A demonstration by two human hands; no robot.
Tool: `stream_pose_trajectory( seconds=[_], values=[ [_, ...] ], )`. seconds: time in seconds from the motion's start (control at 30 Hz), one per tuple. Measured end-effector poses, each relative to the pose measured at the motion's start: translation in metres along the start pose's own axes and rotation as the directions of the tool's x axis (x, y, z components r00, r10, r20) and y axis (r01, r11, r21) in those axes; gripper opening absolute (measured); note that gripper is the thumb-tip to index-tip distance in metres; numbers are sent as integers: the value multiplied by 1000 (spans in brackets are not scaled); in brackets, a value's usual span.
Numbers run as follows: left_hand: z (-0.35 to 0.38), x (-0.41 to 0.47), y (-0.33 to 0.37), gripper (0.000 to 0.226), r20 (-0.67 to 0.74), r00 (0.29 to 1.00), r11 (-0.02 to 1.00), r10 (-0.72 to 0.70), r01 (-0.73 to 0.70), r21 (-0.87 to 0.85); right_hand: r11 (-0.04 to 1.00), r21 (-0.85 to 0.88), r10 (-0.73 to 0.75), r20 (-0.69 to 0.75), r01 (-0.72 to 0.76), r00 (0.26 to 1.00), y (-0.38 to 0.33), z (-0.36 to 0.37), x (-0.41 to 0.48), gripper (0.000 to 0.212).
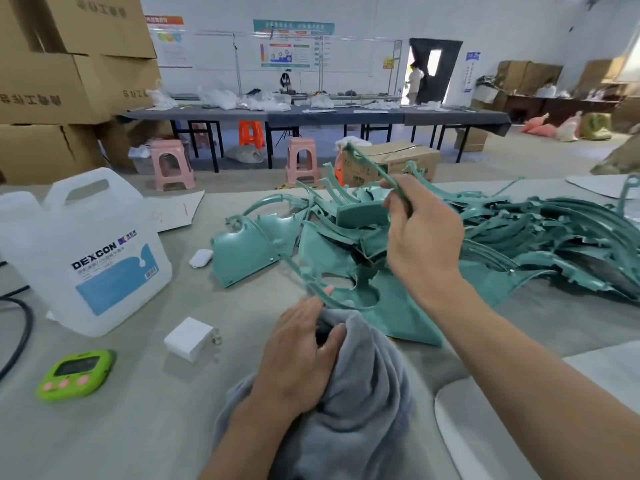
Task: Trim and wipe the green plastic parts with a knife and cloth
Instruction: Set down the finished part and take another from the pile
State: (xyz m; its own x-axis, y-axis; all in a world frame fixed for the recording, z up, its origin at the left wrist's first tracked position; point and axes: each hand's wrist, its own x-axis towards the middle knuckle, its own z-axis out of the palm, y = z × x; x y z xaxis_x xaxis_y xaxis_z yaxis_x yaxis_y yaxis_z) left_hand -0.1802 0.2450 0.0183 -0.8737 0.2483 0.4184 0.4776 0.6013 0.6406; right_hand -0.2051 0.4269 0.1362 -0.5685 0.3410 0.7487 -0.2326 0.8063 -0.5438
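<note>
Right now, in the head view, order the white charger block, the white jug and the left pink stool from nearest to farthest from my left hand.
1. White charger block, just left of the left hand.
2. White jug, farther left and back.
3. Left pink stool, on the floor beyond the table.

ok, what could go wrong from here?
1. The right hand pinches a thin green strip above the pile; it may snag and drag parts along.
2. Something dark, maybe the knife, sits in the cloth the left hand grips: a hidden blade could cut.
</note>
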Motion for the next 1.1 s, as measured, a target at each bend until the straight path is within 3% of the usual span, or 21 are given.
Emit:
stream_pose_trajectory(
  seconds=[0.13, 0.2, 0.27, 0.33, 0.4, 0.47, 0.53, 0.6, 0.7, 0.8, 0.9, 1.03, 1.1],
  values=[
    [1, 4, -1, 28, -135, 991, 998, -10, 19, 66, 991, 131, -25, -103, 39, 994, -20, -32, -2, 19],
    [-3, 4, 0, 25, -286, 958, 987, 35, 12, 161, 959, 284, 61, -145, -18, 988, -25, -48, 0, 20],
    [-6, 6, 4, 20, -321, 938, 982, 133, -81, 172, 857, 502, 217, -143, -118, 966, -23, -61, 1, 22],
    [-8, 10, 13, 6, -144, 955, 959, 259, -236, 159, 634, 724, 432, -40, -272, 901, -14, -67, -2, 24],
    [-4, 13, 27, 14, 183, 950, 938, 254, -288, 193, 333, 842, 619, 144, -425, 772, -1, -67, -7, 22],
    [6, 17, 42, 16, 382, 907, 904, 178, -304, 301, 53, 863, 704, 324, -502, 632, 14, -62, -17, 20],
    [12, 25, 53, 24, 477, 869, 855, 128, -341, 391, -131, 846, 726, 437, -516, 531, 26, -56, -28, 20],
    [12, 39, 58, 28, 562, 827, 894, -14, -242, 378, -214, 833, 747, 476, -510, 465, 35, -52, -35, 21],
    [11, 61, 57, 30, 656, 737, 915, -166, -134, 382, -319, 827, 741, 522, -462, 423, 49, -49, -40, 19],
    [15, 75, 51, 36, 648, 739, 890, -184, -154, 429, -459, 788, 714, 602, -411, 357, 65, -52, -50, 27],
    [22, 85, 43, 50, 642, 753, 919, -146, -136, 369, -562, 766, 700, 641, -310, 314, 81, -60, -62, 33],
    [36, 99, 29, 59, 730, 658, 945, -185, -84, 315, -604, 749, 685, 663, -273, 304, 93, -62, -71, 28],
    [44, 105, 24, 55, 722, 670, 954, -176, -65, 293, -588, 759, 694, 651, -279, 308, 93, -60, -70, 26]
  ],
)
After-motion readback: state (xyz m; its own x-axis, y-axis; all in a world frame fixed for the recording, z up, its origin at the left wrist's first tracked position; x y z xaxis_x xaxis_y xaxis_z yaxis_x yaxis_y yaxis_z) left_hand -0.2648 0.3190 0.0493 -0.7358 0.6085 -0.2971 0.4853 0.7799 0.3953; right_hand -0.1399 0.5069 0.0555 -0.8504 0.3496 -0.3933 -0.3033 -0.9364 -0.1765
